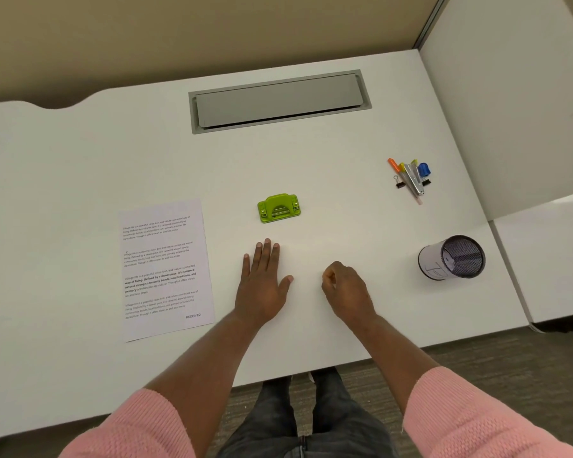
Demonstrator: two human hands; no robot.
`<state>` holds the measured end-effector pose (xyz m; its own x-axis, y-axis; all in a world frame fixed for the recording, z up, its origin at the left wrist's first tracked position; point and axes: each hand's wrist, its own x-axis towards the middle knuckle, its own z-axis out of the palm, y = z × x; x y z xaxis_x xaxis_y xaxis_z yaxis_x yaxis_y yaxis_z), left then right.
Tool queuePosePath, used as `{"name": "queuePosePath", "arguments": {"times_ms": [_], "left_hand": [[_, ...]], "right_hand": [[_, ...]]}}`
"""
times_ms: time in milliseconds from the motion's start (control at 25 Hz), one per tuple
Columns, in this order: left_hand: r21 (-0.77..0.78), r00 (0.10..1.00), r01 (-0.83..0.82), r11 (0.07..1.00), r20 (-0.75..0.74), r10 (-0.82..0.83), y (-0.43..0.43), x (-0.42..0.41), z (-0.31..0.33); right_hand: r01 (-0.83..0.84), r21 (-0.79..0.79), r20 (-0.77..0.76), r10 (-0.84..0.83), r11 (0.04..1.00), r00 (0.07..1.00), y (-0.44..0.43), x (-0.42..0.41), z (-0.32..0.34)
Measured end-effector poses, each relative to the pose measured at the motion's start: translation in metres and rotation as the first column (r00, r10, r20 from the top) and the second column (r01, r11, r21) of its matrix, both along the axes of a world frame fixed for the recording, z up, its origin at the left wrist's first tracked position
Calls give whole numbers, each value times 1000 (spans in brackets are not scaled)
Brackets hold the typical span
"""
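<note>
- Currently the left hand (262,285) lies palm down on the surface (311,166), fingers straight and spread, holding nothing. The right hand (344,292) rests beside it with fingers curled under, and nothing shows inside them.
- Just beyond the left fingertips sits the green hole punch (278,208), apart from both hands. The printed sheet (164,269) lies flat to the left, near the left hand but not touching it.
- Judging by the layout, the step is to bring sheet and punch together: the left hand is best placed to slide the sheet over, the right to take the punch.
- Lift the sheet by its near edge so it doesn't crease, feed that edge squarely into the punch's slot, then press down with a flat palm.
- A mesh cup (452,257) and a stapler cluster (411,178) lie well to the right.
</note>
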<state>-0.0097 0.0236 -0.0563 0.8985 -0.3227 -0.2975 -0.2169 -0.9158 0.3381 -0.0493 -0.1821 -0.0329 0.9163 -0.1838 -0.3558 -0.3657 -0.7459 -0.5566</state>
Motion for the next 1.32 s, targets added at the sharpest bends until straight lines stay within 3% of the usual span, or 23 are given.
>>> {"name": "queuePosePath", "arguments": {"times_ms": [200,560,720,840,920,1120,1320], "left_hand": [[-9,1000,8,1000,0,-8,-3,0,0],[-5,1000,21,1000,-5,-21,-9,6,2],[-10,999,33,999,14,-33,-13,8,8],[-7,999,42,999,30,-42,-18,8,13],[-16,998,49,999,34,-49,-23,9,16],[-46,992,113,993,61,-111,-58,13,29],[-107,954,294,950,87,-286,-127,21,46]], "right_hand": [[-68,-84,24,70,994,997,2,0,-5],[-251,-304,-152,213,919,965,13,20,-3],[-245,-219,-187,206,945,961,16,27,2],[36,21,-180,-32,999,983,-13,20,9],[229,129,-156,-208,965,966,-34,8,14],[321,204,-26,-322,925,946,-62,-7,39],[432,241,73,-460,869,885,-106,-19,67]]}}
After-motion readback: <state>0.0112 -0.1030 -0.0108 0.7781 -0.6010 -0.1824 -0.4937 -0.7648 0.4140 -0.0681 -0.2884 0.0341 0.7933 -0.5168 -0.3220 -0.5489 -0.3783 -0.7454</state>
